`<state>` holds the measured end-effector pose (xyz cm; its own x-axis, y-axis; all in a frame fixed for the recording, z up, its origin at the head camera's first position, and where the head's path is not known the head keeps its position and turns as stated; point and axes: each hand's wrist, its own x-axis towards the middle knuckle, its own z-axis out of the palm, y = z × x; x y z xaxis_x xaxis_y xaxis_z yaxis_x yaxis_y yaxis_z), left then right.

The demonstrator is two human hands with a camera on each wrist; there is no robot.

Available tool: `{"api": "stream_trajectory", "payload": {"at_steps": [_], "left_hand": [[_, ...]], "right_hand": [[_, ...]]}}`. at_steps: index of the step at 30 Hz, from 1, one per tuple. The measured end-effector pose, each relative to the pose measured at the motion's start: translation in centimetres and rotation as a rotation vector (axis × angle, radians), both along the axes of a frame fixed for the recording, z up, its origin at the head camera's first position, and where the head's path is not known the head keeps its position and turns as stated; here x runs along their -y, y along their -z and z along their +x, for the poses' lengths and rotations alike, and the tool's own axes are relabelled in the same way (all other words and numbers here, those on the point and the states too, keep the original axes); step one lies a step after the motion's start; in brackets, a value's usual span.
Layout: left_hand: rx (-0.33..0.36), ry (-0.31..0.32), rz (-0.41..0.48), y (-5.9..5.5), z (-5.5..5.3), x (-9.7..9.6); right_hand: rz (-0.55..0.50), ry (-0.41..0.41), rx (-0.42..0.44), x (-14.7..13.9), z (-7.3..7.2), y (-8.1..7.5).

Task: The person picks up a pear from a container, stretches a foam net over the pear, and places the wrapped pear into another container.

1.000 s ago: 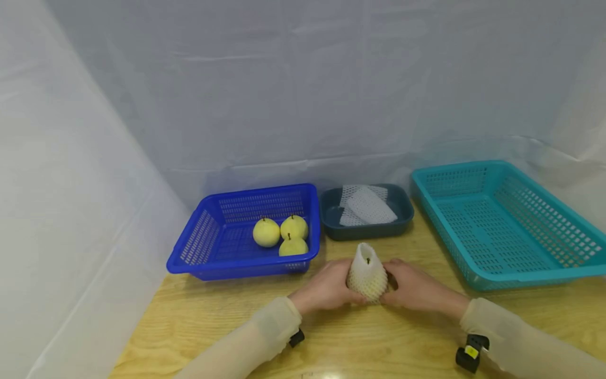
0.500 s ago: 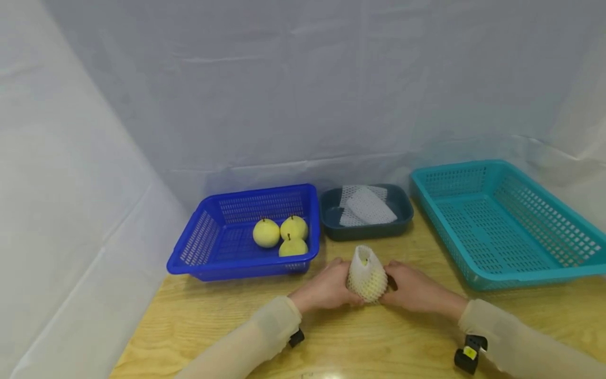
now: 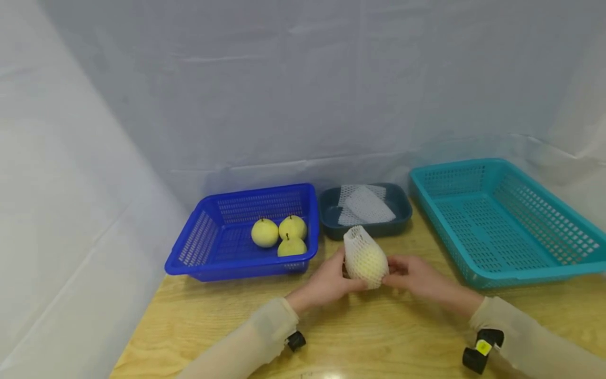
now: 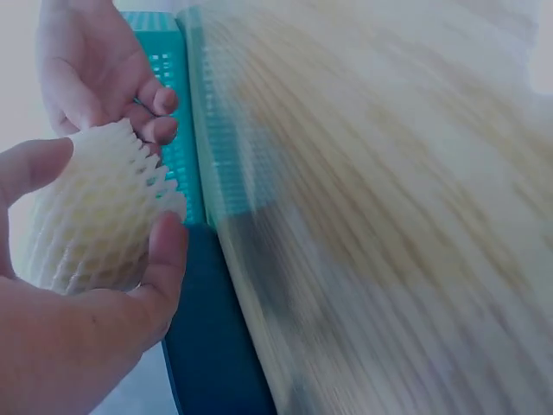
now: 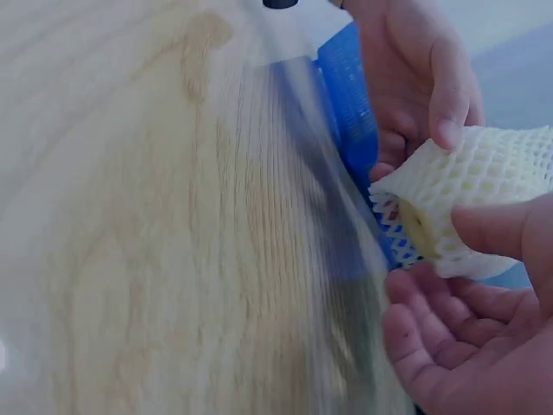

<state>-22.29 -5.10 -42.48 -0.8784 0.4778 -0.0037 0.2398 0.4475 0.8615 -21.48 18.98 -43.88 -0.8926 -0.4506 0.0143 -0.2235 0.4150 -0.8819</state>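
Note:
A pale yellow pear in a white foam net sleeve [image 3: 368,263] is held between both hands above the table, tilted with the sleeve's long loose end up and to the left. My left hand [image 3: 326,280] grips its left side, thumb at the front, and in the left wrist view its fingers [image 4: 164,259] curl round the netting. My right hand [image 3: 418,276] holds the lower right side. In the right wrist view the right thumb [image 5: 492,229] lies on the net near its lower open rim, where some bare pear skin [image 5: 416,226] shows; the other fingers are bent below.
A blue basket [image 3: 189,267] with several bare pears [image 3: 265,233] stands at the left. Behind the hands, a dark teal tray [image 3: 331,213] holds flat white foam nets [image 3: 369,205]. A turquoise basket [image 3: 502,237] stands at the right on the wooden table [image 3: 379,342].
The netted pear has risen off the table and tipped, its sleeve's top leaning further left. Both hands have moved up with it, and the right hand has turned and shifted its hold.

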Motion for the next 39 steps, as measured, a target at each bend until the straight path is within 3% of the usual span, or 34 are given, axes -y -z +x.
{"api": "stream_trajectory", "payload": {"at_steps": [6, 23, 31, 39], "left_hand": [[0.016, -0.005, 0.069, -0.3, 0.1, -0.4], [0.107, -0.064, 0.212, -0.2, 0.5, -1.0], [0.096, -0.016, 0.269, -0.3, 1.2, -1.5], [0.101, -0.009, 0.258, -0.3, 1.1, -1.3]], "right_hand": [[-0.070, 0.051, 0.052, 0.2, 0.3, -0.4], [-0.098, 0.079, 0.076, 0.5, 0.7, -0.7], [-0.117, -0.008, 0.053, 0.8, 0.6, -0.2], [-0.078, -0.006, 0.023, 1.1, 1.1, -0.5]]}}
